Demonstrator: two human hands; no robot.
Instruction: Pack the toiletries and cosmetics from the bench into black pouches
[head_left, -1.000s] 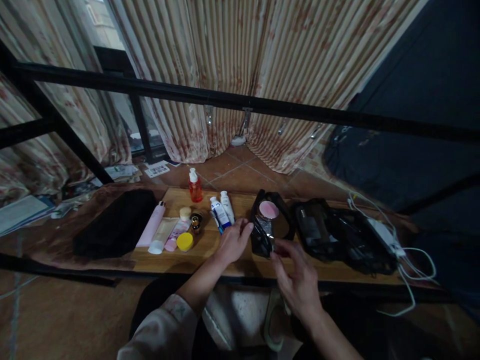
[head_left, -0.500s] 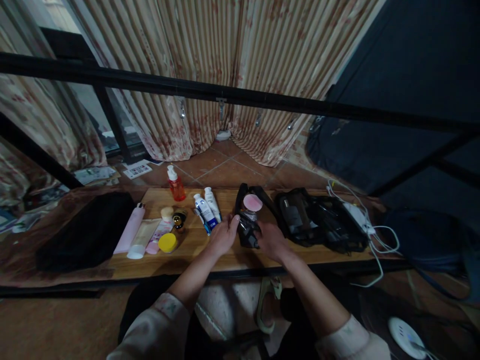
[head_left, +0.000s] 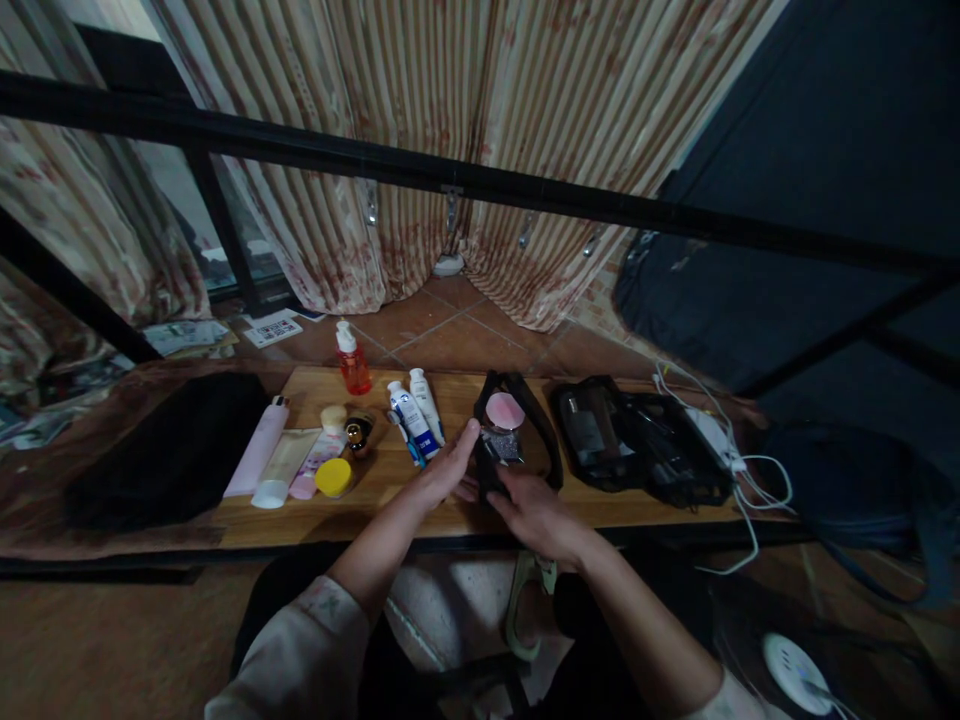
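Note:
A small black pouch [head_left: 553,440] with a dark rim lies on the wooden bench top in front of me. Inside it are a round pink item [head_left: 505,410] and a dark, speckled item [head_left: 507,446]. My left hand [head_left: 448,470] grips the pouch's left edge, thumb on top and fingers partly hidden beneath. At the near edge, my right hand [head_left: 538,512] has its fingers closed on the black rim. Left of the pouch lie two white-and-blue tubes [head_left: 414,418] and a toothbrush [head_left: 406,437].
Farther left are a red pump bottle [head_left: 355,370], a yellow-lidded jar [head_left: 334,478], a pink bottle [head_left: 259,447], a beige tube [head_left: 285,468] and a black cloth bag [head_left: 172,450]. To the right sits an open black mesh case [head_left: 637,440] near white cables [head_left: 754,490]. A black rail [head_left: 450,172] crosses beyond.
My right hand has moved down from inside the pouch to its near edge. The pouch now spreads wider, showing more of the speckled item. The view has shifted slightly.

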